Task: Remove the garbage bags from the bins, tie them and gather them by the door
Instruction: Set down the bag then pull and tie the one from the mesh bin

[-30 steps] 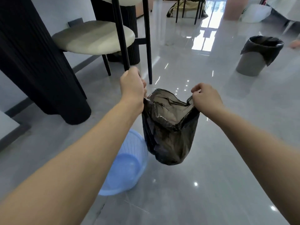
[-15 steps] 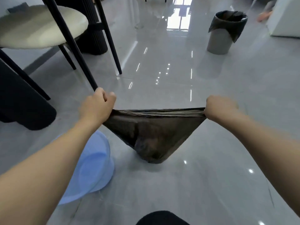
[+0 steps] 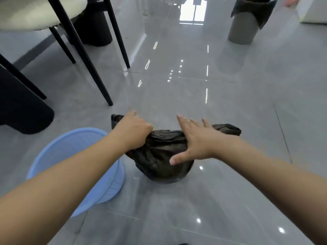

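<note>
A dark garbage bag [image 3: 159, 160] rests on the grey floor in front of me, its top pulled flat into two ends. My left hand [image 3: 132, 131] is closed around the left end of the bag's top. My right hand [image 3: 196, 138] lies over the bag's right side with fingers spread and thumb out, and the right end [image 3: 228, 129] sticks out beyond it. The light blue bin [image 3: 74, 156] stands empty at the bag's left, partly behind my left forearm.
A grey bin [image 3: 242, 29] lined with a black bag stands far right. A cream-seated chair with black legs [image 3: 85, 55] and a dark ribbed table base [image 3: 21, 110] fill the left. A white object [image 3: 313, 13] sits at the top right.
The bag went from hanging stretched between both fists to resting on the floor. My hands moved closer together, and my right hand opened its fingers over the bag.
</note>
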Tool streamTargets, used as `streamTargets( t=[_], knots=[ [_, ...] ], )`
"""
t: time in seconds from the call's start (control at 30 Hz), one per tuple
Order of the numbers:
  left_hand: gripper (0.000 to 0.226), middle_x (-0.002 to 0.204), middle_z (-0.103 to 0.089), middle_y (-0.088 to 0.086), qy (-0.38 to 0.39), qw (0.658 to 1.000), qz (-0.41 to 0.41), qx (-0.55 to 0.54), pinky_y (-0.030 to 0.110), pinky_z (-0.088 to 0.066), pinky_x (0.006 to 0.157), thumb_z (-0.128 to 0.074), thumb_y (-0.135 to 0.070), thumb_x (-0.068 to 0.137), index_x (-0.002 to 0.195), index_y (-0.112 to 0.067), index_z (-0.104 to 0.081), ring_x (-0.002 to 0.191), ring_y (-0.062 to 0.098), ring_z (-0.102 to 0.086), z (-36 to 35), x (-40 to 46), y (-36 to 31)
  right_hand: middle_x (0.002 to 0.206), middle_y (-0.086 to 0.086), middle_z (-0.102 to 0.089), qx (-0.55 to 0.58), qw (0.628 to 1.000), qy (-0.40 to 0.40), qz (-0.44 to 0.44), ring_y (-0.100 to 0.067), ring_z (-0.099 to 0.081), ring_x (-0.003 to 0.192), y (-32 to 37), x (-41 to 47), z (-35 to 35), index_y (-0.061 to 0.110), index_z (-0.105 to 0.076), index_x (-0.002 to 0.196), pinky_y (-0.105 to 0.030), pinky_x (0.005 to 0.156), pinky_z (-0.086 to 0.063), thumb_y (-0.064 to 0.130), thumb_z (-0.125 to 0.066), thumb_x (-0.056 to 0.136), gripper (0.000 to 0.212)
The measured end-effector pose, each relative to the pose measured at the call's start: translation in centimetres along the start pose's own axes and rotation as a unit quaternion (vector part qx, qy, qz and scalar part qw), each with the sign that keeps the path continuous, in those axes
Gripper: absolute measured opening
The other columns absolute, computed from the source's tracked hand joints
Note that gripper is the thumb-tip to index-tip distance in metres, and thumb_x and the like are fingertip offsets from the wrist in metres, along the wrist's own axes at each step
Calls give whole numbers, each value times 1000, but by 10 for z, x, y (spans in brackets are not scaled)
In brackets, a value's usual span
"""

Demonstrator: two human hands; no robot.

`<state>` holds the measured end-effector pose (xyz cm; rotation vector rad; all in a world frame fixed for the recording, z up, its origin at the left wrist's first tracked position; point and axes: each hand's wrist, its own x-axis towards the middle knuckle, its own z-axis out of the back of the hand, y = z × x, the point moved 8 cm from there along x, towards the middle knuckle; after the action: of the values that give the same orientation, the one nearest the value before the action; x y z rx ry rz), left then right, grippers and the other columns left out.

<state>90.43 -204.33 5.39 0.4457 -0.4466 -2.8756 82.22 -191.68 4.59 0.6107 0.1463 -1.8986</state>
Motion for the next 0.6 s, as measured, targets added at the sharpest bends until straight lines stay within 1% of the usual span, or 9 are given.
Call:
streamTargets(
  t=[0.07,0.1,0.17,0.27,0.33,0.4,0.47,0.57,0.6],
  knots=[
    [9,75,-60,2,-45,997,20,-65,33,-44,61,-43,-11,82,79,-19,-46,67,26,-55,9,4,7,146,-12,-42,-74,996,8,-40,-33,-39,134,0,10,-18,15,3,152,-51,112,-26,59,-62,77,108],
    [8,70,-54,1,-69,995,23,-66,32,-40,53,-43,-11,82,79,-18,-44,63,27,-53,17,3,10,133,-12,-54,-78,995,-10,-56,-34,-51,121,-2,14,-16,10,-20,147,-44,98,-41,37,-59,85,78],
    [6,62,-45,-1,-97,995,29,-25,29,-29,47,-43,-15,83,77,-17,-43,58,28,-49,29,-4,16,113,-10,-64,-73,994,-45,-73,-32,-62,102,-9,18,-4,9,-55,100,-35,72,-45,8,-49,88,14],
    [39,64,-55,1,-53,994,93,-8,26,-38,52,-34,-46,86,73,-14,-52,58,27,-51,37,-16,32,92,-11,-62,-83,989,-54,-113,-33,-60,87,-27,16,17,13,-36,64,-33,68,-45,-2,-47,85,28],
    [75,63,-56,-2,40,993,108,-2,25,-36,51,-22,-82,77,72,-16,-58,56,19,-48,32,-21,28,84,-5,-55,-114,984,-41,-131,-32,-58,87,-33,11,22,8,-47,72,-36,76,-50,2,-45,87,17],
    [92,69,-60,-5,115,991,60,12,26,-32,50,-22,-100,57,77,-19,-60,60,18,-52,23,-25,8,103,-5,-61,-157,977,21,-145,-31,-59,102,-34,5,15,10,-61,102,-36,85,-49,14,-40,93,23],
    [74,83,-64,-5,154,987,27,49,25,-34,55,-43,-89,65,86,-21,-59,72,20,-58,17,-24,-5,103,-7,-65,-129,968,105,-187,-29,-62,95,-45,-6,9,8,-62,100,-31,81,-46,33,-36,97,36],
    [5,108,-66,-4,194,976,53,88,28,-43,69,-50,-25,91,87,-25,-52,94,22,-62,10,-19,0,78,-3,-71,-12,904,353,-240,-24,-61,73,-62,-28,-21,5,-67,89,-27,60,-42,57,-45,92,57],
    [12,110,-65,-3,196,974,71,91,30,-44,72,-47,-15,92,87,-24,-52,95,23,-61,11,-17,5,69,0,-69,43,880,417,-225,-21,-57,69,-65,-31,-32,8,-72,91,-27,57,-38,58,-46,92,57]
  ],
)
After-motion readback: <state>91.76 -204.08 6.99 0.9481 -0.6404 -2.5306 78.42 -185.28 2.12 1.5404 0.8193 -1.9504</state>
